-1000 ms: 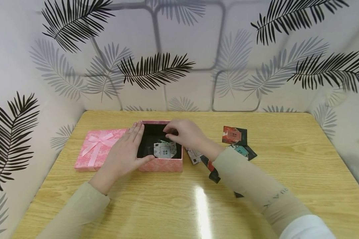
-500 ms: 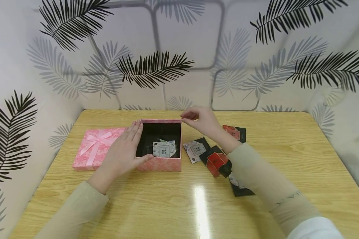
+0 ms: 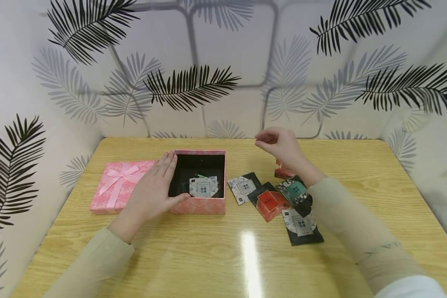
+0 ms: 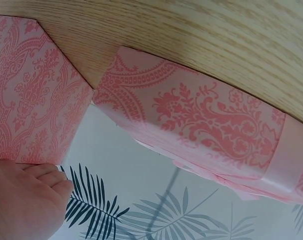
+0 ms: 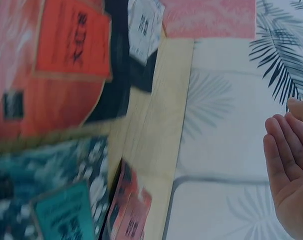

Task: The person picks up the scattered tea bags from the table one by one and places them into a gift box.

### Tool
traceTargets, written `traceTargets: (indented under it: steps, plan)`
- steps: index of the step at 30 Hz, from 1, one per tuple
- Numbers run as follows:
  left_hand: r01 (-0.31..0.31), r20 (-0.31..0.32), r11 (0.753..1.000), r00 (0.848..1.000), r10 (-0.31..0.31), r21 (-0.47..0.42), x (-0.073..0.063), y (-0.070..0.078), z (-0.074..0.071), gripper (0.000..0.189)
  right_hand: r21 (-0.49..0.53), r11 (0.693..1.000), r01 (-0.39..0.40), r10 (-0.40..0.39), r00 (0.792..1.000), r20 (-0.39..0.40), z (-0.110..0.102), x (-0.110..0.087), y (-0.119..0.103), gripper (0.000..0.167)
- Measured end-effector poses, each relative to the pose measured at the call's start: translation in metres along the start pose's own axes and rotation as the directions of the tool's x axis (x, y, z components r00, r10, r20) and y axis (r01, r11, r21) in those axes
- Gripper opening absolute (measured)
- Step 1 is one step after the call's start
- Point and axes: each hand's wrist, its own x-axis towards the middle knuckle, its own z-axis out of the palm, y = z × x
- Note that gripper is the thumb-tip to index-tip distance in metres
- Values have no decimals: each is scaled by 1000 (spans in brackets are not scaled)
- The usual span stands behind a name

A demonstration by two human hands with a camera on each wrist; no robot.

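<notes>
The pink box (image 3: pixel 198 206) stands right of a bow-tied lid (image 3: pixel 108 188), a straight-fingered left hand (image 3: pixel 152 188) on the box's left edge, a pale sachet (image 3: pixel 203 189) inside. Farther right lie loose sachets (image 3: pixel 269 201), with the right hand (image 3: pixel 283 145), fingers loosely bent, near the rearmost.

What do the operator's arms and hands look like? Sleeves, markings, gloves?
Left hand and right hand are bare, no gloves. Left sleeve is pale beige, plain where visible. Right sleeve is the same beige, with dark lettering, too blurred to read, and white fabric further up the arm.
</notes>
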Motion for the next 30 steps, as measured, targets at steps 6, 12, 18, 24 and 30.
traceTargets:
  steps: [6, 12, 18, 24, 30]
  plan:
    - [1, 0, 1000, 1000, -1, -4, -1, 0, 1, 111, -47, 998, -39, 40, 999, 19, -18, -9, 18, 22]
    - [3, -2, 1000, 1000, -3, -7, -1, -1, 1, 111, -107, 991, -77, 78, 997, 9, -34, -16, 35, 24]
    - [2, -1, 1000, 1000, -2, -8, -1, -1, 2, 111, -128, 987, -96, 96, 995, -7, -45, -25, 53, 27]
    - [0, -5, 1000, 1000, 0, -4, -1, -1, 2, 111, -135, 983, -127, 127, 992, -10, -53, -32, 72, 32]
    - [-5, -11, 1000, 1000, 5, -5, -1, -2, 3, 111, -131, 981, -142, 142, 990, -7, -57, -37, 88, 33]
